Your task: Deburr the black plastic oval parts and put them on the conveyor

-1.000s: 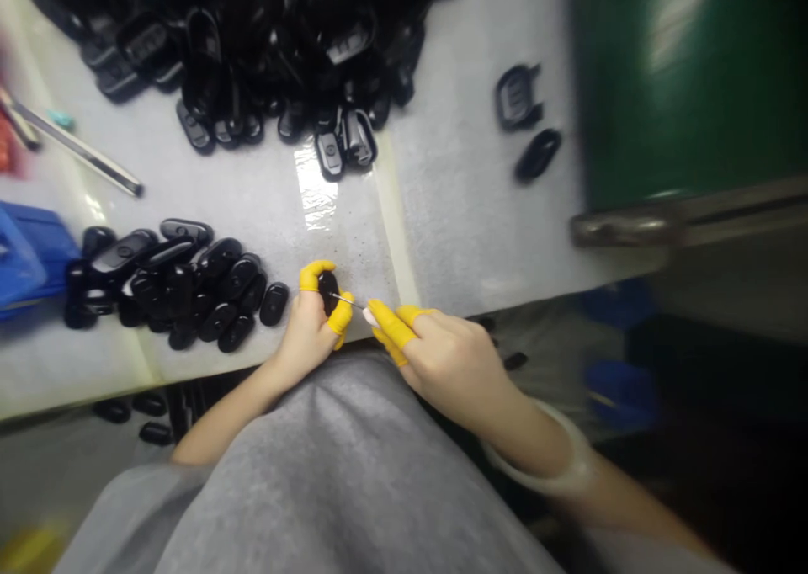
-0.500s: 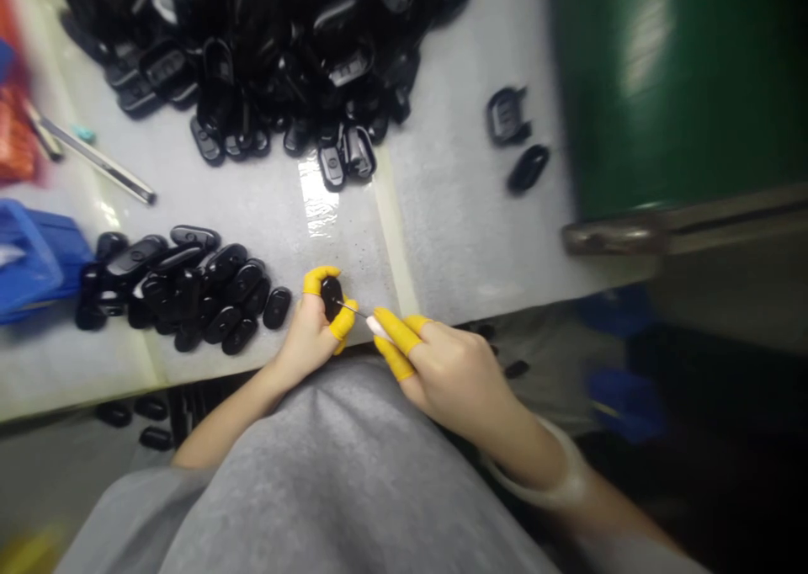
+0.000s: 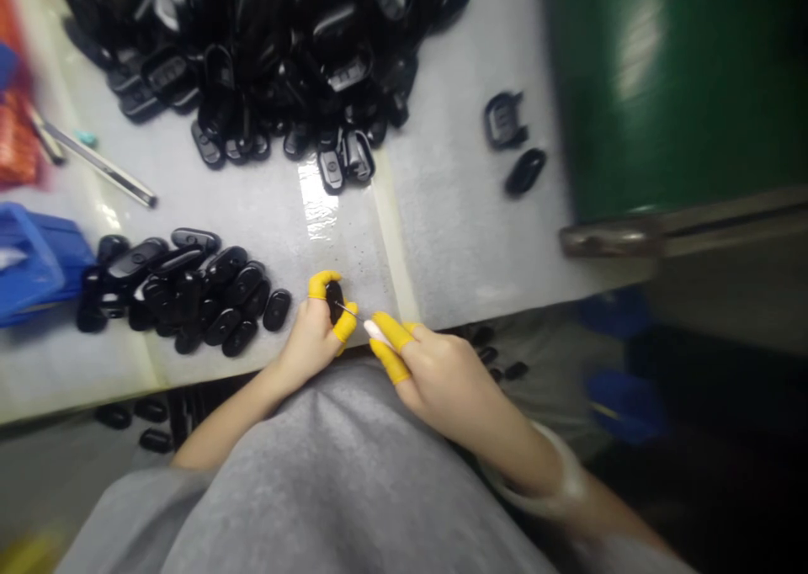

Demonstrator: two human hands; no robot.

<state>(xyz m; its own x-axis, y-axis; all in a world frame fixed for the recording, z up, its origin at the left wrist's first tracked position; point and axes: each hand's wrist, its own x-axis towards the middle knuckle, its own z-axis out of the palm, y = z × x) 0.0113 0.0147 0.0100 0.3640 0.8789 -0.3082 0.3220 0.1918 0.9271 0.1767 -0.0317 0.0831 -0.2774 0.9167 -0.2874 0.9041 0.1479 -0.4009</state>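
Note:
My left hand [image 3: 316, 330], with yellow finger cots on its fingertips, is closed around a small black oval plastic case [image 3: 334, 301] near the table's front edge. In my right hand [image 3: 435, 372], also in yellow finger cots, is a thin metal-tipped tool with a white handle [image 3: 376, 332]. The tool's tip meets the face of the case or lies very close to it. Left of my hands lies a pile of similar black oval cases [image 3: 189, 288], with one single case [image 3: 277, 310] at its right end.
A large heap of black plastic parts [image 3: 271, 61] covers the back of the table. A blue bin [image 3: 44, 263] and a pen-like knife [image 3: 104, 166] are at the left. Two loose black parts [image 3: 525, 172] lie at right, before a green surface [image 3: 688, 94].
Both hands stay close together with the tool tip at the case. The right hand has shifted slightly to the left, and the case has turned a little in the left hand.

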